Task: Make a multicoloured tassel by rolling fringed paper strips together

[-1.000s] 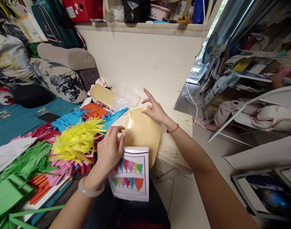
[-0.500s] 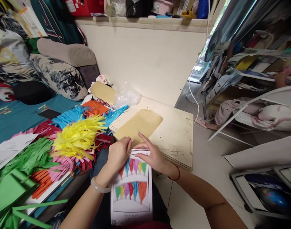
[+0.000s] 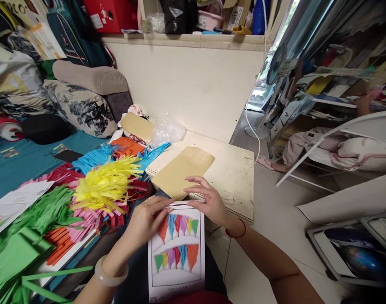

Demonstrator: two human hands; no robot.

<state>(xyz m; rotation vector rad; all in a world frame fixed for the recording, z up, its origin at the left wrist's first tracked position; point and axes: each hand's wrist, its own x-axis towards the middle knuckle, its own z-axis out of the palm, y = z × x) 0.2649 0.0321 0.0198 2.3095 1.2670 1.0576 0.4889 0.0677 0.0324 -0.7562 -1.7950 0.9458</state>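
The sheet is lying near, over the lap, probably light, thin and easily creased; its far edge is offering the best hold. The left hand is pinching that edge; the right is spreading its fingers at the far right corner, grip unclear. Beyond, an envelope is resting on a table; tassels are crowding the left.

Soft light brightens the wall, the window glares at upper right, and the shelves beside it look dim and smeared, with wide-angle stretching toward the dark right corners.
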